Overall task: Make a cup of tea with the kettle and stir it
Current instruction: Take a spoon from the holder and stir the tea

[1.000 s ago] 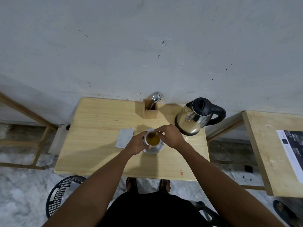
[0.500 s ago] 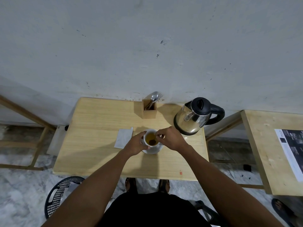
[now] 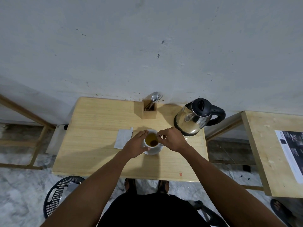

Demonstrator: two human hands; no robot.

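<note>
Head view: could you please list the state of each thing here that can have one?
Cup: upright on its saucer, holding tea with a dark tea bag.
Kettle: upright, lid shut.
Utensil holder: upright, holding cutlery.
Wrapper: flat beside cup.
Left hand: steadying cup.
Right hand: pinched at cup rim.

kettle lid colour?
Black, as is the handle; the kettle body is shiny steel. Shows in the head view.

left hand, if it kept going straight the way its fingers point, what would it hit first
The left hand already touches the cup. Its fingers point up-right toward the wall; past the rim, the wooden cutlery holder looks like the next thing, though depth is unclear.
</note>
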